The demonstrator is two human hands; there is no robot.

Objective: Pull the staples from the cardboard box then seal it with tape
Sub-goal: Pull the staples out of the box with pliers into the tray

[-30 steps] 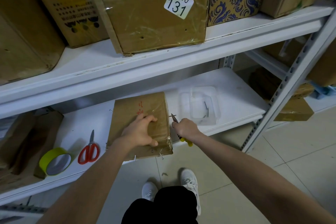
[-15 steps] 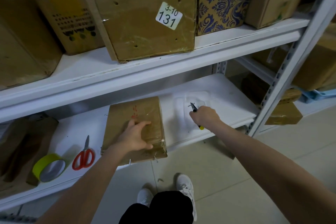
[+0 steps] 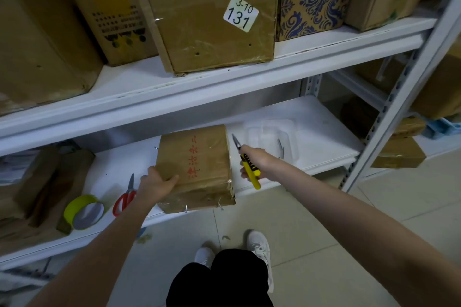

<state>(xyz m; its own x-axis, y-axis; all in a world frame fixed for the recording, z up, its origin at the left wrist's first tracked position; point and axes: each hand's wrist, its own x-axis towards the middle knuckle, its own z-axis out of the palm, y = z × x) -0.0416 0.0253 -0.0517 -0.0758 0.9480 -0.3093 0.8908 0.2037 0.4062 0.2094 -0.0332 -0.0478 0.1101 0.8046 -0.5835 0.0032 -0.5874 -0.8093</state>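
Step in hand, as we judge it: staple pulling, not taping yet. Our left hand [image 3: 154,184] grips the box [image 3: 197,169] at its near left corner, thumb on top, fingers down the left side. Our right hand [image 3: 257,161] is wrapped round the yellow handles of the pliers [image 3: 249,169]. It holds them in the air just beside the box's right side, between the box and the clear tray [image 3: 290,122]. The pliers' nose points away from us and a bit left. Its tips look close together; we cannot tell if anything sits in them. A few loose staples [image 3: 280,148] lie in the tray.

The box lies flat on the lower shelf [image 3: 324,132], its near end hanging a little over the front edge. Its long axis runs front to back, away from us, with red writing along it. The short end face points at us. Two staples [image 3: 220,206] stick out along that face's lower edge, so pulling isn't done.

Next move, our guess: bring the nose down to one of those staples, bite the wire and pull straight out while the left hand pins the box. That face sits low, so the box may need turning. The scissors [image 3: 124,197] lie just beside our left hand and the tape roll [image 3: 83,212] further left, both untouched.
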